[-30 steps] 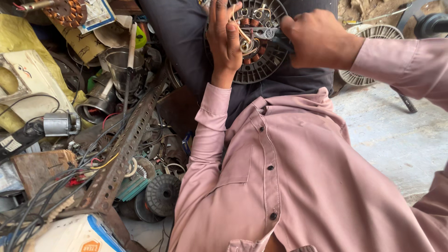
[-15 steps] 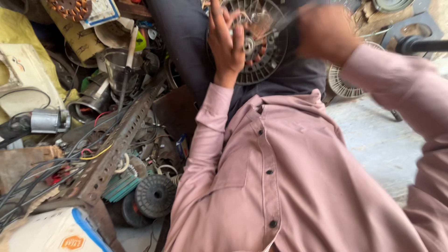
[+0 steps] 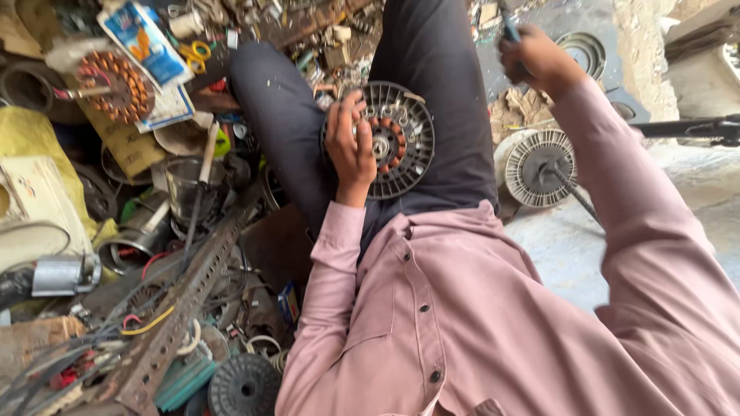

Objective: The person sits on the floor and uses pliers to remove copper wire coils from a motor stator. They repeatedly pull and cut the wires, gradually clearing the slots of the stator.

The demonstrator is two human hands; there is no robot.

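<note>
The left hand has its fingers curled over the left edge of a round grey metal fan motor with a ring of copper-wound coils, which rests on the dark trousers in the person's lap, tilted towards the camera. The right hand is raised well apart from the motor, up and to the right, its fingers closed round a thin blue-handled tool whose tip is hidden. A second ribbed grey motor housing lies on the floor just beside the right sleeve, and a long perforated steel angle bar crosses the heap of scrap parts on the left.
</note>
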